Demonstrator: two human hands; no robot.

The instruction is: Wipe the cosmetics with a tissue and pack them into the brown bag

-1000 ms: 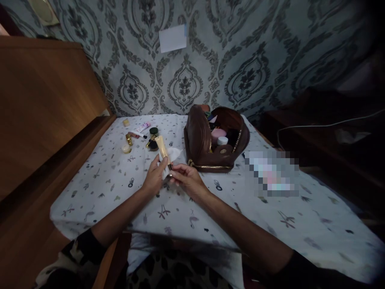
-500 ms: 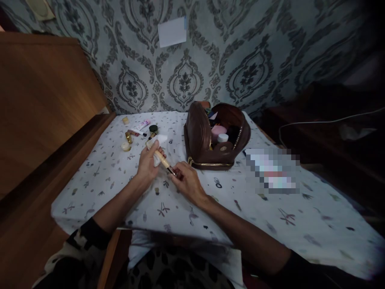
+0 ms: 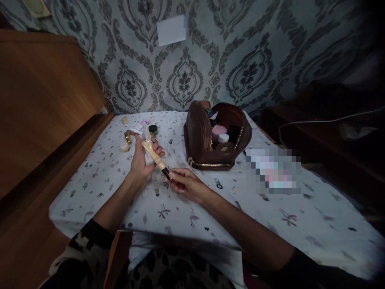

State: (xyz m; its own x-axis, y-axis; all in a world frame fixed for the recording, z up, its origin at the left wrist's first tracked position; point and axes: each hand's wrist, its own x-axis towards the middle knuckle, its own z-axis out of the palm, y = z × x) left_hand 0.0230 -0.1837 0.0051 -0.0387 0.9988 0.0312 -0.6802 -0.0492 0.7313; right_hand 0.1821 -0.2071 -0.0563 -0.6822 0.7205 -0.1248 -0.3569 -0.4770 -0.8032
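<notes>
My right hand pinches the dark cap end of a beige cosmetic tube. The tube slants up and left above the table, its wide end against my left hand. In that left hand a crumpled white tissue is held, partly hidden behind the tube. My left thumb stands away from the tube, while the fingers curl behind the tissue. Just beyond the left hand lie a dark green-lidded jar, a gold tube-like item, a small cream-coloured jar and a white-and-pink tube.
An unzipped brown cosmetic bag stands right of my hands, with a pink item and a white-capped container inside. A blurred-out flat object lies farther right. The patterned cloth covers the table. A wooden panel rises at left.
The tube has turned more upright, showing its broad beige side. My left thumb has lifted off it, and my right hand has shifted slightly down at the cap end.
</notes>
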